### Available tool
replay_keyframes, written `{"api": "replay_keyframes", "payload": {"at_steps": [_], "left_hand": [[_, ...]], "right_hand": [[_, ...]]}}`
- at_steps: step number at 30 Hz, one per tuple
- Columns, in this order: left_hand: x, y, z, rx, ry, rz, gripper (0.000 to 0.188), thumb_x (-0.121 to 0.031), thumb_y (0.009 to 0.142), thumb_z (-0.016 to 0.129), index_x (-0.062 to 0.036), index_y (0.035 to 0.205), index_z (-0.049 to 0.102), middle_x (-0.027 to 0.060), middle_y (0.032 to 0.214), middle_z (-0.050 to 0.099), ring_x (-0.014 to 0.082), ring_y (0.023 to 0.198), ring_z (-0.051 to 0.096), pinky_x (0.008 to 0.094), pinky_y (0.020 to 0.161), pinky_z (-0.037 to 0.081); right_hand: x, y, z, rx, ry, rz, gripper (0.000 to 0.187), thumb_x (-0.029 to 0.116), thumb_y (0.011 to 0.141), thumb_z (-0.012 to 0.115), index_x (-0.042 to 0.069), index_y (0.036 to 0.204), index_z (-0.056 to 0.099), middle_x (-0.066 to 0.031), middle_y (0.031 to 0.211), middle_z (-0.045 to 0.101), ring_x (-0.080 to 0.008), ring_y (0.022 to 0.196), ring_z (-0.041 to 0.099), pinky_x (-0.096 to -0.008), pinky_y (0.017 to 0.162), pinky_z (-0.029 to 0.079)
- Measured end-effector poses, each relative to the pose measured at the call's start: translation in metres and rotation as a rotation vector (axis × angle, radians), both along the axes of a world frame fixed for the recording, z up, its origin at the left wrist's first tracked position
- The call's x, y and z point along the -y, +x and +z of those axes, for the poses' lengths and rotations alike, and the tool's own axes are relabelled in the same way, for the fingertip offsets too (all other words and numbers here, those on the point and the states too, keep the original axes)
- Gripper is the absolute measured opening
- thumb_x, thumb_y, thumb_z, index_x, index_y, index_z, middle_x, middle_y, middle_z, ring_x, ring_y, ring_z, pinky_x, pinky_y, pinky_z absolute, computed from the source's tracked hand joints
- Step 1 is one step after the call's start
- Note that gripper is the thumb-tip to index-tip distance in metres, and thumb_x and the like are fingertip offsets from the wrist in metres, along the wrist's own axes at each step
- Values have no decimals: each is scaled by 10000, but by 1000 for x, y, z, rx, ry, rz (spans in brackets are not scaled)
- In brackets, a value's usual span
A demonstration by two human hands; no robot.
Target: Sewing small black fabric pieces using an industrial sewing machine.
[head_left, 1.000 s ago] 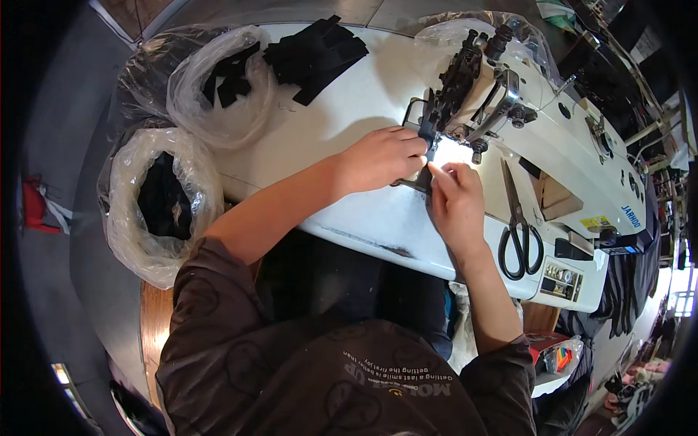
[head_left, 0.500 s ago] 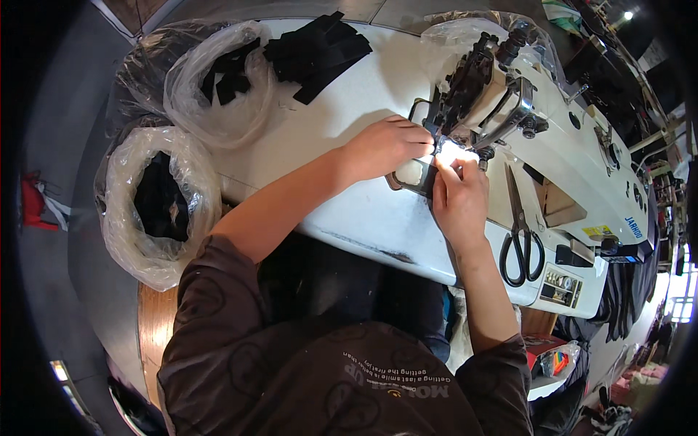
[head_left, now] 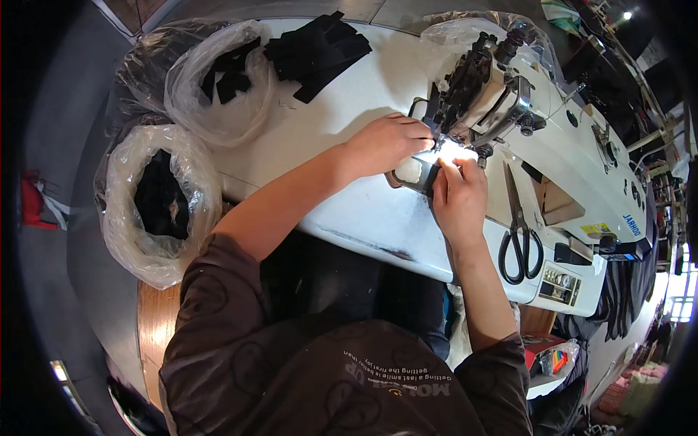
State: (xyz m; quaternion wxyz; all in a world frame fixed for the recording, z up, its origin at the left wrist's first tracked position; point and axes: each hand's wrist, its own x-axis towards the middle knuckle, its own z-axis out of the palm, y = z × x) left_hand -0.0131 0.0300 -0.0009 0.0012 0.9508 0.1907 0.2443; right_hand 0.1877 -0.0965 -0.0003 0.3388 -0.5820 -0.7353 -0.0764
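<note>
My left hand (head_left: 389, 143) and my right hand (head_left: 458, 196) meet at the needle area of a white sewing machine (head_left: 509, 102), under its bright lamp. Both press on a small dark fabric piece (head_left: 425, 173) lying flat on the white table (head_left: 349, 211) beneath the machine head. The left fingers rest on the piece from the far side, and the right fingers pinch its near edge. Most of the piece is hidden by my fingers.
Black scissors (head_left: 520, 232) lie to the right of my right hand. A pile of black fabric pieces (head_left: 316, 51) sits at the table's far side. Two clear plastic bags (head_left: 218, 80) (head_left: 156, 200) holding black pieces stand at the left.
The view has shifted slightly. Both hands have stayed at the needle area, with the right fingers closing in tighter on the dark piece.
</note>
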Motion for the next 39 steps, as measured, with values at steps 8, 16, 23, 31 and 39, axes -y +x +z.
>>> {"api": "replay_keyframes", "payload": {"at_steps": [8,16,23,31,39], "left_hand": [[51,5,9,-23,32,100,246,-80,845,690,-34,1077,754,72,1058,663,272,1091,630,404,1005,506],[54,2,-5,92,-12,77,297,-36,849,675,-16,1138,742,112,1285,713,270,1303,651,384,1110,527],[52,6,-2,89,-26,103,311,-2,831,683,4,1138,733,126,1268,733,293,1256,694,386,1072,575],[30,11,-1,94,-89,121,344,35,809,688,3,1147,741,122,1268,753,290,1251,711,380,1031,602],[28,11,-7,213,-22,81,327,21,821,693,-4,1142,754,100,1262,756,292,1248,707,398,1055,592]], "right_hand": [[1,2,3,-66,14,75,300,-27,890,715,53,1163,810,-129,1049,674,-338,972,667,-451,860,550],[4,0,2,-62,51,95,310,-40,837,741,53,1123,816,-115,1048,684,-331,975,671,-444,861,557],[1,1,1,-45,22,71,309,-29,848,740,61,1133,817,-119,1045,670,-341,953,659,-450,848,555],[-1,0,0,3,-30,5,348,-13,886,721,81,1208,814,-135,1084,646,-351,970,643,-461,868,546],[-1,-1,0,-9,-18,12,323,-11,902,708,54,1203,804,-144,1116,642,-357,1016,641,-465,897,542]]}}
